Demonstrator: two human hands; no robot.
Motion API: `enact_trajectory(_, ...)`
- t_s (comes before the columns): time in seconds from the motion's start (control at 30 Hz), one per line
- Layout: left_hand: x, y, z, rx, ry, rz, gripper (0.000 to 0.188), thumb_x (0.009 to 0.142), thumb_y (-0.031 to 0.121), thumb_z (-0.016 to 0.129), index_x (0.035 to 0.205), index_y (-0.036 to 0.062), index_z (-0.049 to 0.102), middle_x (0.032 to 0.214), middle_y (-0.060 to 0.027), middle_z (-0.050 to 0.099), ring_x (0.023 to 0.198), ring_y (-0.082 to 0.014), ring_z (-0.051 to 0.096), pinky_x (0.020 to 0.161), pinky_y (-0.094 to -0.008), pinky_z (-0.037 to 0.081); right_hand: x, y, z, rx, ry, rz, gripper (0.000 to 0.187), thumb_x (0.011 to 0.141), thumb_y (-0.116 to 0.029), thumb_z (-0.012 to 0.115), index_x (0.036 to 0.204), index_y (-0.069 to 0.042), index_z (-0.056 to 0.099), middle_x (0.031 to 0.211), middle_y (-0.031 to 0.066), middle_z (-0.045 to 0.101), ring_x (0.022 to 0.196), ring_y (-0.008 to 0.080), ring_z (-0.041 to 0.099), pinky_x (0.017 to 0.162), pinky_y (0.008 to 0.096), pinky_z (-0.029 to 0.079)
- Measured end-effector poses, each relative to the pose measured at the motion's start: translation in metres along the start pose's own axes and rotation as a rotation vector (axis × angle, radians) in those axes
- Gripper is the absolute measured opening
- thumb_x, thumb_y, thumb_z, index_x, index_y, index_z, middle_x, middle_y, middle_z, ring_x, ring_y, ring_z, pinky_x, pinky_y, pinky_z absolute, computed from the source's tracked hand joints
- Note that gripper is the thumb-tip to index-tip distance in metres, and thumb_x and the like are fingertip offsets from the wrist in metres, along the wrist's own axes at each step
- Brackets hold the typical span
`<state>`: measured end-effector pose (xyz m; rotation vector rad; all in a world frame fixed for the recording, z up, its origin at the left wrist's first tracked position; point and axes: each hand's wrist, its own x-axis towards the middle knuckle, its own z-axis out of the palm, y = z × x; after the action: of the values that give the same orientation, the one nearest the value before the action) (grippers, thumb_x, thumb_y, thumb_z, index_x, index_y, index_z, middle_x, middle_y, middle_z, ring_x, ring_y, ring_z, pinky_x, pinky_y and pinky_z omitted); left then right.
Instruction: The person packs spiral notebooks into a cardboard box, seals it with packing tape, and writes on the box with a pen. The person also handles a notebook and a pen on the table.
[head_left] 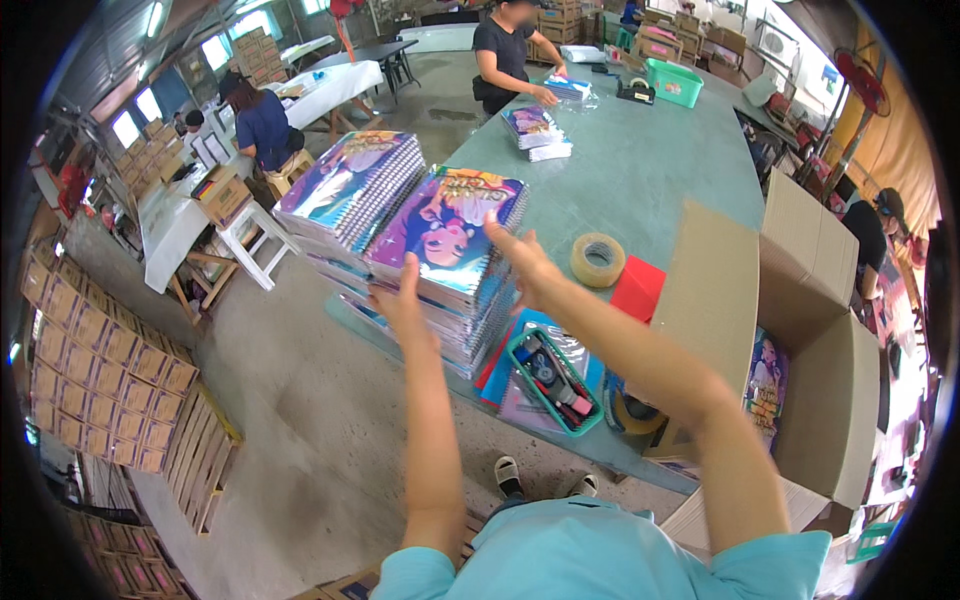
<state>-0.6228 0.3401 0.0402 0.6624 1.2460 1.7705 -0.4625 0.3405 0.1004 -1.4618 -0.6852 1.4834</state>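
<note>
The stack (445, 215) of spiral notebooks stood between the two hands, at the near left corner of the table (650, 160), with a second stack (350, 180) just beside it on the left. In the open carton (830, 400), by the right part of the near edge, lay a notebook (768, 385), partly hidden by the wall. A teal basket (578, 431) near that edge held small dark, red and pink items, too small to tell apart. The left hand (400, 310) was at the stack's near left side, the right hand (525, 260) at its right, its thumb over the top cover. Both were spread, thumbs apart from fingers; whether they pressed on the notebooks could not be told.
</note>
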Motion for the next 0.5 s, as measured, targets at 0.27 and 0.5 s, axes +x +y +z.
enact_trajectory(0.27,-0.063,0.007,0.010,0.596,-0.097,0.813,0.106,0.075,0.040,0.071,0.143,-0.0083,0.005,0.146,-0.0272,0.011,0.137,-0.0360,0.015,0.105,-0.0505,0.030,0.015,0.065,-0.017,0.782,-0.260,-0.172,0.045,0.085,-0.025,0.058,0.124,-0.004,0.049,0.113,0.0153,0.061,0.096,0.0277,0.063,0.089,0.0418,0.051)
enact_trajectory(0.5,-0.072,0.125,0.038,-0.183,-0.783,0.381,0.112,0.068,0.063,0.071,0.146,0.0038,0.017,0.147,-0.0271,0.017,0.134,-0.0397,0.027,0.093,-0.0479,0.043,0.008,0.105,-0.057,1.246,-0.283,-0.515,0.058,0.085,-0.043,0.053,0.131,-0.008,0.046,0.125,0.0127,0.056,0.110,0.0283,0.057,0.095,0.0459,0.047)
